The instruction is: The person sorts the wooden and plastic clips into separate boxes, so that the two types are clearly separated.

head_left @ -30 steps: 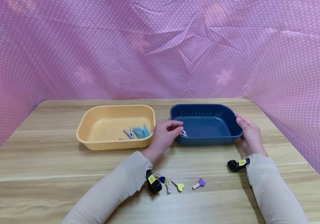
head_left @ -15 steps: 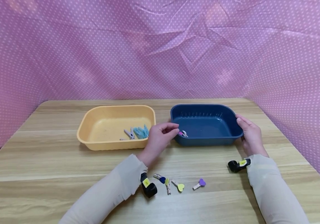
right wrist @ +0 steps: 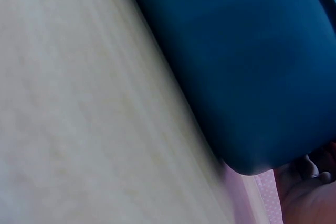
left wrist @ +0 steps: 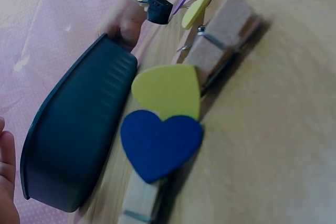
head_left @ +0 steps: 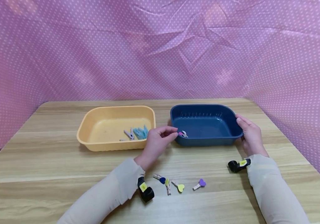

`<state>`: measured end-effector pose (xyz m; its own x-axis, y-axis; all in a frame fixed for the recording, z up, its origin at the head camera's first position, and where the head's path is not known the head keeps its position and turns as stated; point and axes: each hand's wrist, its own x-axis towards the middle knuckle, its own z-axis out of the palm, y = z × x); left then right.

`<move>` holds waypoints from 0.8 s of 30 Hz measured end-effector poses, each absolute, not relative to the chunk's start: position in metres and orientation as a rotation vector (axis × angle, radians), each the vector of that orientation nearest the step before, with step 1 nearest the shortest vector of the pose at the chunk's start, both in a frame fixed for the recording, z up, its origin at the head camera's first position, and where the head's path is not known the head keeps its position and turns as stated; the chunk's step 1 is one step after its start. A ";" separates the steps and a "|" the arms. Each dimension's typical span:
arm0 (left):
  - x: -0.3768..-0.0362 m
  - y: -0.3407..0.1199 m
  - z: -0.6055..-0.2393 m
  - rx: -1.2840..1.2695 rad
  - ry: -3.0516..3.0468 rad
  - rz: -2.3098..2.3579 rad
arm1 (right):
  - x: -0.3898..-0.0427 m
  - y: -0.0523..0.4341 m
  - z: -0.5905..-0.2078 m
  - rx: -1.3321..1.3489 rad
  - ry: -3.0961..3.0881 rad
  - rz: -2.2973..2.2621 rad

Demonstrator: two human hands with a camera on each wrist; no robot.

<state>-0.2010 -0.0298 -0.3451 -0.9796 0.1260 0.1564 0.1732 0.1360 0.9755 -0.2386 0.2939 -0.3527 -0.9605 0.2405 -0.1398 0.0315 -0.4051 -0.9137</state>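
At the rounded navy plastic basin (head_left: 204, 142), right hand (head_left: 250, 135) grips, apparently steadying it; left hand (head_left: 156, 142), narrowly parted, looks empty

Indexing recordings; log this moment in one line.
left hand: at left end of blue bin; right hand: grips its right end; blue bin: pink-heart clip; table: four heart clips; yellow bin: clothespins

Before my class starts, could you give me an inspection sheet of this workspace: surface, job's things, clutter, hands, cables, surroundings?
Surface: wood-look table.
Job's things: yellow bin with lilac pegs and blue pegs; blue bin with small pegs, count unclear; four heart pegs on the table.
Clutter: nothing seen.
Hands: left hand at the blue bin's left end; right hand grips its right end.
Cables: nothing seen.
Surroundings: pink dotted cloth.
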 end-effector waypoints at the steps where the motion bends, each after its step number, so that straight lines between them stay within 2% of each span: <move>1: -0.200 -0.030 -0.345 -0.312 -2.341 -2.016 | -0.239 0.294 -0.353 -0.377 -1.637 2.503; 24: -0.184 -0.047 -0.342 -0.448 -2.404 -1.983 | -0.239 0.294 -0.354 -0.375 -1.645 2.492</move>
<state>-0.1844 -0.0469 -0.3416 -0.9595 0.2215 0.1742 0.2131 0.1660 0.9628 -0.2393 0.2943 -0.3537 -0.9605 0.2444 -0.1335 0.0267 -0.3962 -0.9178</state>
